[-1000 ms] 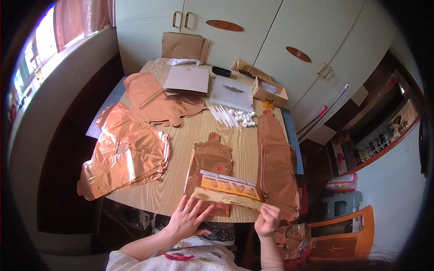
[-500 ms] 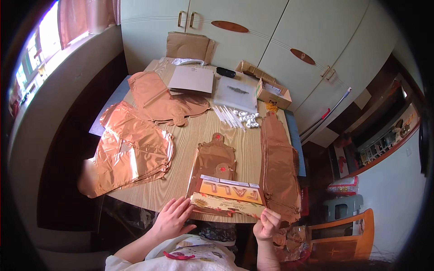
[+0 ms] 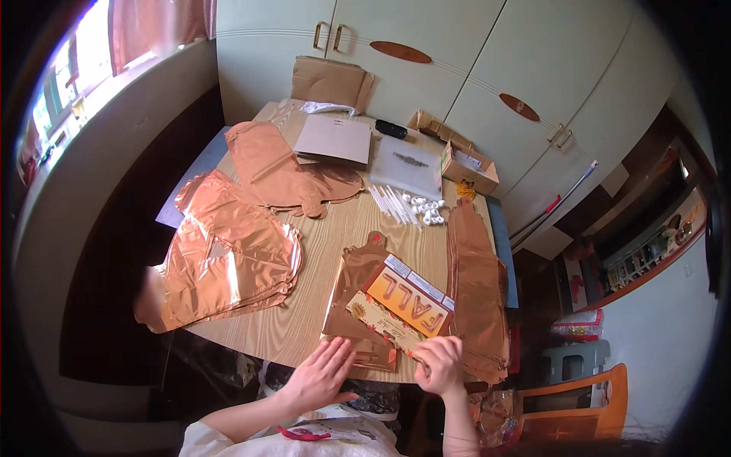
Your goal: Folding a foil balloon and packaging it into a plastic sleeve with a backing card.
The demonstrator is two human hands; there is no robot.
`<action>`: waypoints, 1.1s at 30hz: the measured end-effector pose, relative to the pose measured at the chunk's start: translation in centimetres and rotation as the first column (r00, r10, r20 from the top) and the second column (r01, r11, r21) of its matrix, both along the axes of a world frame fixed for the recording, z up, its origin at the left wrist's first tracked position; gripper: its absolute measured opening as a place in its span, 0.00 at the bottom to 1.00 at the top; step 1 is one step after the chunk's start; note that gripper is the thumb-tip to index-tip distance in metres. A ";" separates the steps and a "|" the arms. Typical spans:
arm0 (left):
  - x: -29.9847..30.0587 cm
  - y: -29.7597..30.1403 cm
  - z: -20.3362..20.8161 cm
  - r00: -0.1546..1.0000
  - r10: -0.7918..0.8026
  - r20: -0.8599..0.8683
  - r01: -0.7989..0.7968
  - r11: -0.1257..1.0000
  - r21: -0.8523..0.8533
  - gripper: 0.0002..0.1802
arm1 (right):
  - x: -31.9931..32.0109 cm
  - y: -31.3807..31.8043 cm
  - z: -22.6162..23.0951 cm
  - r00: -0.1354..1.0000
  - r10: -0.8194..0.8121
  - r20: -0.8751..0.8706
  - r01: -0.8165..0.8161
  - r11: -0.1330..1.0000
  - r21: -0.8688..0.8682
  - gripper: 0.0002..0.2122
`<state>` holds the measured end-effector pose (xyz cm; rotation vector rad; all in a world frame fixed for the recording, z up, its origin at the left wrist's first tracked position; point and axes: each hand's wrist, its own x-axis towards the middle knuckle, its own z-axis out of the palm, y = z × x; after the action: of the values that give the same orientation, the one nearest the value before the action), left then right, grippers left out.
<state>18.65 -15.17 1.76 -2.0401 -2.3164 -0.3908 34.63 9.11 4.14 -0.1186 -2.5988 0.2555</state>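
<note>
My right hand (image 3: 442, 364) is closed on the near right edge of a printed yellow, orange and cream card (image 3: 403, 301), which lies tilted over a folded copper foil balloon (image 3: 350, 286). Fingers stretched out, my left hand (image 3: 323, 373) rests flat on the near end of that foil balloon, beside the card. A small red spot shows at the foil's far tab. The card covers part of the foil.
More copper foil balloons lie at left (image 3: 228, 251), far left (image 3: 266, 164) and right (image 3: 478, 297). White sticks (image 3: 394, 206), white cups (image 3: 426, 209), a clear bag (image 3: 407, 164), a white box (image 3: 333, 139) and a small carton (image 3: 468, 167) stand behind. A wooden chair (image 3: 579, 415) is at right.
The card has turned, its right end now nearer me and its left end raised away. My left hand has slid right onto the foil. The whole view has shifted slightly.
</note>
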 end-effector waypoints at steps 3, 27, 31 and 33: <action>0.6 1.1 -0.6 0.998 0.063 -0.008 -0.063 0.998 0.001 0.50 | -3.9 1.5 -0.2 0.999 0.021 -0.044 -0.028 0.986 -0.165 0.05; 0.7 1.7 -0.8 0.998 0.044 -0.052 -0.050 0.992 -0.119 0.54 | -24.0 2.5 -4.6 0.901 0.206 0.381 0.165 0.650 -0.742 0.13; 0.7 1.6 -0.8 0.998 0.050 -0.044 -0.055 0.991 -0.124 0.54 | -24.2 1.5 -4.3 0.912 0.120 0.392 0.202 0.701 -0.684 0.13; 0.7 1.7 -0.8 0.998 0.048 -0.041 -0.053 0.991 -0.120 0.54 | -24.3 1.5 -4.8 0.915 0.089 0.394 0.212 0.725 -0.656 0.13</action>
<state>19.32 -13.46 0.95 -2.0156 -2.4198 -0.2117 10.37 10.57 -0.69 -0.5791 -2.7362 1.3034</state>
